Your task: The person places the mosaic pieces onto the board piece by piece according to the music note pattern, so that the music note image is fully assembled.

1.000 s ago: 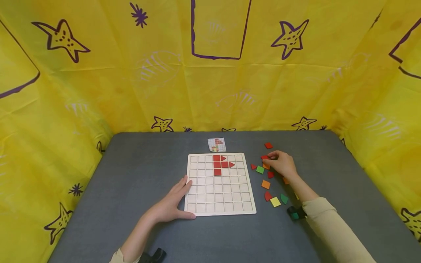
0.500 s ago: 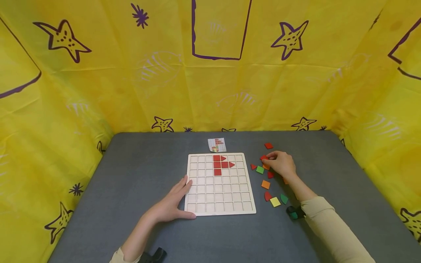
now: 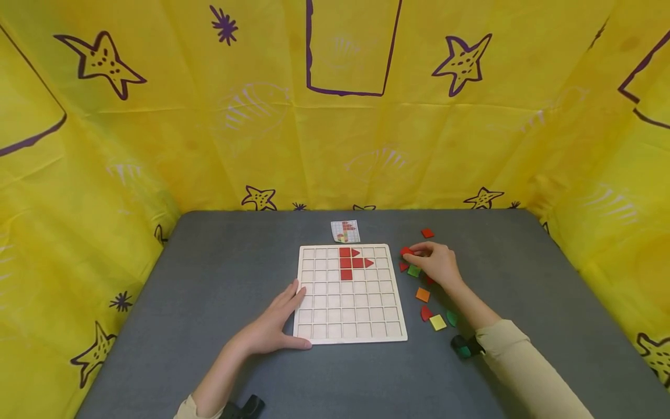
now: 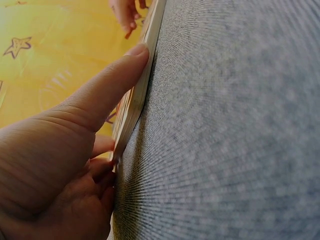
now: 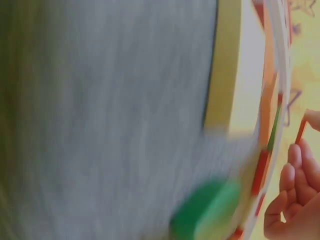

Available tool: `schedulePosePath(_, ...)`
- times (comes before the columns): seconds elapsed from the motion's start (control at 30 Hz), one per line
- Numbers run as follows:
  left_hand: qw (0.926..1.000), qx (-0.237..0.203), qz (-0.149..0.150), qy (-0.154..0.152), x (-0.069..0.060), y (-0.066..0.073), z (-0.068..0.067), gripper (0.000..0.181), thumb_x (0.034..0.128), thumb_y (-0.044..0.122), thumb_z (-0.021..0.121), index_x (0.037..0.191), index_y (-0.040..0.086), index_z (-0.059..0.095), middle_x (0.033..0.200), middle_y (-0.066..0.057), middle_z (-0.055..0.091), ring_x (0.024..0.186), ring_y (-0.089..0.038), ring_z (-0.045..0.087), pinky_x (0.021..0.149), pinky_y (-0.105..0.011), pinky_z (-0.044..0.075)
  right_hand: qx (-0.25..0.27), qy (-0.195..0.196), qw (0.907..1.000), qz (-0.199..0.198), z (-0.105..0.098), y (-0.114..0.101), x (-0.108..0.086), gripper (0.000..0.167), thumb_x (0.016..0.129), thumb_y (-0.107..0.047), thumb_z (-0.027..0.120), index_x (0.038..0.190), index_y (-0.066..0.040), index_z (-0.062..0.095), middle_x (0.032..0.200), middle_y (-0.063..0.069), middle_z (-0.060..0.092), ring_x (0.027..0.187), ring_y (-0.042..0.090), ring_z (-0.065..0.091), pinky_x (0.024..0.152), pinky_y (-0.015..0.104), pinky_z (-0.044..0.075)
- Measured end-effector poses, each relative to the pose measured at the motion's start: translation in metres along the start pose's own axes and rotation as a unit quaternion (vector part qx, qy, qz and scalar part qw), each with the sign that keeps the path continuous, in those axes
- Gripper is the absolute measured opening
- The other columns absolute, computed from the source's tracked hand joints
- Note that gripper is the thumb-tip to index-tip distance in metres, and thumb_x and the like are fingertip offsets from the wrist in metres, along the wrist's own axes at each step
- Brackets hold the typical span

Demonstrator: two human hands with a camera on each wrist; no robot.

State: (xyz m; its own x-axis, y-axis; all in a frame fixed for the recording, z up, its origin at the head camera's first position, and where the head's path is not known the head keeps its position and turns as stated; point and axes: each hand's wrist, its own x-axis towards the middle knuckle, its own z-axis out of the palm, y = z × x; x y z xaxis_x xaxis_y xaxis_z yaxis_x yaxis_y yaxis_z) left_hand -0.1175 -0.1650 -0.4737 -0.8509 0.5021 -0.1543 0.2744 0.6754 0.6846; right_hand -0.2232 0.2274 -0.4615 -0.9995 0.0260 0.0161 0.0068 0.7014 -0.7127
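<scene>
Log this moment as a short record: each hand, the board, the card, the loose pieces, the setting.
Left hand: rests at the left edge and near-left corner of the wooden grid board
Right hand: pinches a red piece, right of the board
On board: four red squares, two red triangles
Pattern card: beyond the board's far edge
Loose pieces, right: include an orange square, a yellow square
Backdrop: yellow starfish-print cloth

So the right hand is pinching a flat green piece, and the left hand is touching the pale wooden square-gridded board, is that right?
Not quite: the right hand is pinching a flat red piece, not a green one, as the head view shows. The left hand is indeed touching the pale wooden square-gridded board.
</scene>
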Motion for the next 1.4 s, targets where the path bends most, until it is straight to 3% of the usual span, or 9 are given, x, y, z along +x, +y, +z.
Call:
schedulePosePath(0.33, 1.0000, -0.001, 0.003, 0.001, 0.000, 0.000, -0.001, 0.111, 0.0735, 0.048, 0.083, 0.155, 0.004, 0.021, 0.162, -0.017, 0.005, 0.147, -0.038, 0.006, 0.111, -0.058, 0.020, 0.094, -0.048, 0.9944, 0.009, 0.030, -0.030, -0.016, 0.035, 0.079, -0.040, 0.081, 0.102, -0.013, 0.075, 0.081, 0.002, 0.063, 0.075, 0.021, 0.050, 0.060, 0.029, 0.037)
schedulePosePath(0.5, 1.0000, -0.004, -0.004, -0.004, 0.000, 0.001, -0.001, 0.111, 0.0737, 0.049, 0.082, 0.155, 0.005, 0.020, 0.163, -0.016, 0.003, 0.148, -0.036, 0.005, 0.111, -0.057, 0.020, 0.112, -0.073, 0.9909, -0.015, 0.042, -0.038, -0.019, 0.031, 0.079, -0.033, 0.082, 0.100, -0.011, 0.076, 0.076, 0.003, 0.061, 0.071, 0.022, 0.050, 0.056, 0.027, 0.035)
schedulePosePath(0.8, 1.0000, -0.007, 0.006, -0.002, 0.000, 0.000, 0.000, 0.111, 0.0738, 0.049, 0.082, 0.155, 0.004, 0.021, 0.162, -0.017, 0.004, 0.147, -0.038, 0.005, 0.110, -0.059, 0.020, 0.014, -0.094, 0.9902, -0.102, 0.059, -0.049, -0.018, 0.025, 0.075, -0.035, 0.084, 0.091, -0.017, 0.076, 0.075, -0.007, 0.063, 0.069, 0.016, 0.053, 0.062, 0.032, 0.042)
schedulePosePath(1.07, 1.0000, -0.006, 0.006, -0.002, 0.000, -0.001, 0.001, 0.111, 0.0737, 0.049, 0.082, 0.155, 0.004, 0.021, 0.162, -0.017, 0.004, 0.147, -0.038, 0.006, 0.110, -0.059, 0.020, -0.076, -0.101, 0.9780, -0.166, 0.064, -0.058, -0.014, 0.021, 0.077, -0.029, 0.082, 0.093, -0.017, 0.077, 0.085, -0.006, 0.066, 0.082, 0.016, 0.050, 0.070, 0.033, 0.040)
schedulePosePath(1.4, 0.9999, -0.010, 0.009, -0.001, -0.001, -0.001, 0.000, 0.110, 0.0742, 0.048, 0.082, 0.155, 0.003, 0.021, 0.162, -0.017, 0.004, 0.147, -0.038, 0.006, 0.110, -0.059, 0.020, -0.057, -0.105, 0.9755, -0.185, 0.066, -0.058, -0.015, 0.021, 0.081, -0.022, 0.080, 0.100, -0.014, 0.078, 0.088, -0.005, 0.069, 0.084, 0.018, 0.048, 0.071, 0.034, 0.037)
